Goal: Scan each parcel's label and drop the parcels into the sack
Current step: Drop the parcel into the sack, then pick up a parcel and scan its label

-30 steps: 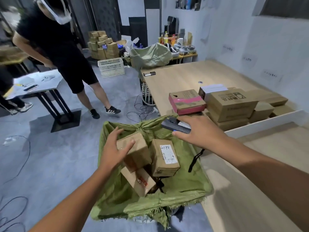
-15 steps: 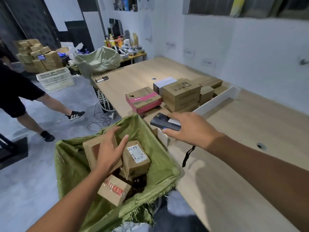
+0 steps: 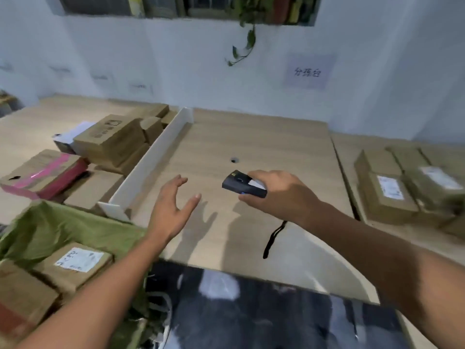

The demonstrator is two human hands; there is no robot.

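Pale wood-grain table [image 3: 251, 137], smooth and matt. Brown matt cardboard parcels [image 3: 385, 197] with white paper labels [image 3: 389, 187] (one box [image 3: 32, 167] banded in glossy pink tape [image 3: 54, 167]). Coarse green woven-cloth sack [image 3: 57, 225]. Matt black plastic scanner [image 3: 239, 185].

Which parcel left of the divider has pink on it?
The pink-taped parcel at the pile's near-left edge, beside the sack. The others there are plain brown or white.

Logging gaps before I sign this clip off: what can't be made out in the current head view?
- Labels on the right-hand parcels: head view, motion blur, text unreadable.
- Sack: head view, cut off by the left and bottom edges; fill level unknown.
- Scanner: head view, rear hidden under the right hand.
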